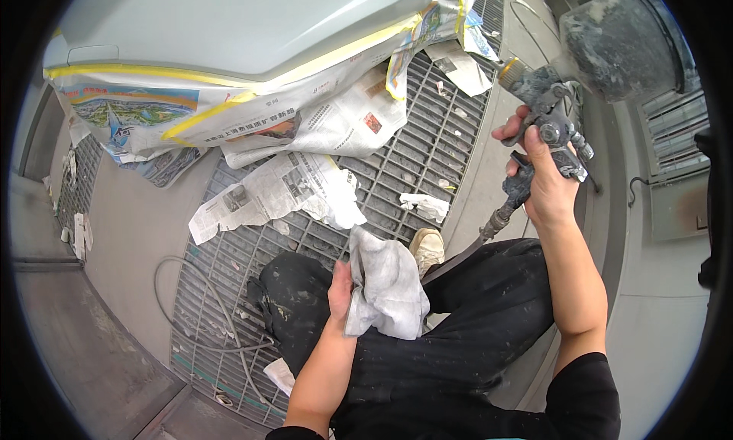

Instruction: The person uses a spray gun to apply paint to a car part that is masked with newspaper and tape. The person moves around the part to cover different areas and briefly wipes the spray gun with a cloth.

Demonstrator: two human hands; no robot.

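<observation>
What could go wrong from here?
The hose from the spray gun, held in the right hand, runs close by the legs and might catch. The loose newspaper sheet on the grating could lift if air hits it. The looped cable at left may trip the person.

Cloth (388, 287): I log pale grey, faintly smudged darker.
Spray gun (551, 127): black, dusted grey; I note brassy yellow at the nozzle end.
Cup (626, 46): smoky grey, blotched pale and dark.
Body panel (206, 27): plain pale grey.
Tape (153, 72): solid yellow.
Masking paper (328, 127): off-white, dark print; green-blue picture at left.
Loose sheet (282, 188), across the grating's left edge: off-white, grey-black print.
Grating (382, 180): grey, gridded.
Trousers (450, 356): black, pale specks.
Shoe (427, 249): cream.
</observation>
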